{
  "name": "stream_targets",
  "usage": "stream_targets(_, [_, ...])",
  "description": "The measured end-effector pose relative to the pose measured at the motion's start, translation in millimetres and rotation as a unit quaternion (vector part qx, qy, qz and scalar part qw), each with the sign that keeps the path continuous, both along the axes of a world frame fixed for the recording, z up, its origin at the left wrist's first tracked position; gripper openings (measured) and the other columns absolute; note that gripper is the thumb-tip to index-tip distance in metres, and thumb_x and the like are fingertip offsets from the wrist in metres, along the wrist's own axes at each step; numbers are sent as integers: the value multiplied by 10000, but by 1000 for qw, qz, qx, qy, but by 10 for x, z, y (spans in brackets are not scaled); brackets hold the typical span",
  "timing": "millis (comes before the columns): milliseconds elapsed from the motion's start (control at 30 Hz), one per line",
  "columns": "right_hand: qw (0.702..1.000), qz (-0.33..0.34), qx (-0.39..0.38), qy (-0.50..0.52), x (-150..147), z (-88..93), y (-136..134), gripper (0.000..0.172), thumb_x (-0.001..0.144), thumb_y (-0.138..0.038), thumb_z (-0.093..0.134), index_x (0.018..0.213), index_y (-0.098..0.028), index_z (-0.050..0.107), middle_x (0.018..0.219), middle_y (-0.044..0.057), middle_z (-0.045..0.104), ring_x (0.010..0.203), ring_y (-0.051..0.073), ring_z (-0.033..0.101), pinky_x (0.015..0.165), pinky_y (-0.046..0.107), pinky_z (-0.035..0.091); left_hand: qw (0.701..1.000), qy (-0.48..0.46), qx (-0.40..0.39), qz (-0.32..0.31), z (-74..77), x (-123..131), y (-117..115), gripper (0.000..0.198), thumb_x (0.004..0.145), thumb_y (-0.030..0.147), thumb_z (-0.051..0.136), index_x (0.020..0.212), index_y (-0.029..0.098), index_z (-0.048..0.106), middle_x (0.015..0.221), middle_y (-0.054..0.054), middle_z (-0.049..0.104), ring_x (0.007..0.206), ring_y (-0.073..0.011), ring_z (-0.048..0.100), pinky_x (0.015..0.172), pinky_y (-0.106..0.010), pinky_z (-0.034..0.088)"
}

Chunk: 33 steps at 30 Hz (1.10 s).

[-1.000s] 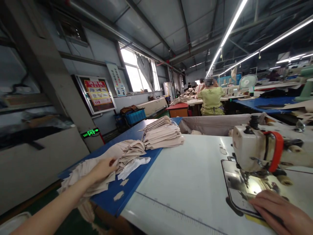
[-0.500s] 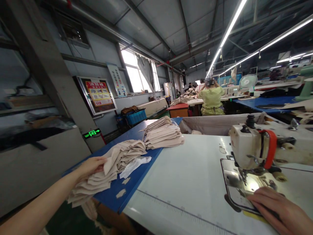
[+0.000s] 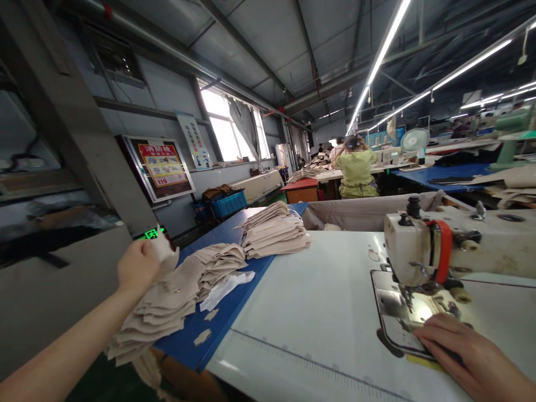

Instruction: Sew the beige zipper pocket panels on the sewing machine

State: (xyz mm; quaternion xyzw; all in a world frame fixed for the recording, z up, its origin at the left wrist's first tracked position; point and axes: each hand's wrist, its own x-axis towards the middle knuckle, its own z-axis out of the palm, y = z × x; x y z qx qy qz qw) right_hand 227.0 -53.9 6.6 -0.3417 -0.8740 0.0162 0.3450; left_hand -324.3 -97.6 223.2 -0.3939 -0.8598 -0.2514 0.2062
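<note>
My left hand is closed on a beige fabric piece, lifted above the near end of a fanned stack of beige cut pieces. The stack lies along the blue board and hangs over its left edge. At the lower right, my right hand rests by the metal plate of a white sewing machine. Its fingers are pressed together, with something dark partly showing beneath them that I cannot make out. The machine's lamp lights the needle area just beyond the fingertips.
A second beige stack sits farther back on the blue board, with a white scrap nearby. The pale tabletop carries a printed ruler. A cloth-lined bin adjoins its far edge. A person in yellow-green is beyond.
My left hand has risen from the stack, lifting a beige fabric piece up and left. The view has turned slightly right. My right hand stays by the machine plate.
</note>
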Motion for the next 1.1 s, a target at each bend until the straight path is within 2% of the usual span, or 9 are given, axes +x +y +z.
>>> stream_targets(167, [999,-8,-45,20,-41,32,-51,259,982,-334,493,899,-264,728,851,38,715,772,182,693,700,255,570,994,42,64,-72,232,653,103,445,986,284,187,1254,83,480,1272,-146,581,1204,-299,521,1029,-396,377])
stream_targets(267, [997,-14,-68,14,-62,58,-70,255,980,-288,480,897,-252,719,850,41,695,783,183,673,708,270,550,981,29,30,-192,100,1186,195,376,967,312,281,1141,145,569,1152,-63,656,1102,-236,570,976,-302,411])
stream_targets(367, [996,-21,-85,3,-76,97,-78,281,989,-246,446,885,-226,706,843,54,677,794,192,648,718,296,526,942,-46,-46,-330,-353,1809,307,253,909,314,408,926,203,635,944,-10,703,918,-211,621,846,-259,459])
stream_targets(433, [996,-25,-87,-5,-82,122,-79,289,991,-218,430,883,-209,698,835,59,668,800,196,635,724,306,511,865,-217,-115,-438,-765,2241,379,196,875,257,448,873,205,637,911,-29,700,922,-220,614,829,-279,448])
stream_targets(533, [996,-34,-84,-6,-87,139,-73,274,983,-182,437,881,-196,691,827,64,664,818,200,623,728,301,494,802,-312,-170,-481,-1322,2796,467,152,830,222,484,767,203,622,715,-16,644,770,-210,616,689,-286,445])
stream_targets(600, [996,-40,-76,4,-90,136,-65,244,966,-158,462,884,-185,690,822,66,665,823,206,618,737,306,486,771,-354,-193,-493,-1551,3033,511,121,818,257,508,788,198,610,593,22,558,620,-187,580,571,-276,415])
stream_targets(833, [996,-63,-62,1,-102,125,-35,200,936,-129,519,840,-195,681,814,52,652,823,199,596,746,297,463,683,-458,-217,-526,-1648,3131,641,337,618,267,669,931,202,560,577,82,518,561,-140,551,542,-238,426])
stream_targets(1000, [996,-57,-63,2,-105,140,-34,206,948,-142,513,836,-197,676,798,46,645,819,197,584,765,302,460,655,-507,-229,-511,-1666,3131,685,418,755,480,571,1046,180,568,694,-1,641,654,-187,658,606,-290,526])
stream_targets(1100, [997,-53,-60,3,-100,150,-36,210,941,-132,509,828,-195,674,781,44,642,803,197,580,745,299,459,664,-483,-208,-532,-1659,3067,641,474,854,524,473,1156,170,561,1011,-117,716,921,-233,698,770,-333,558])
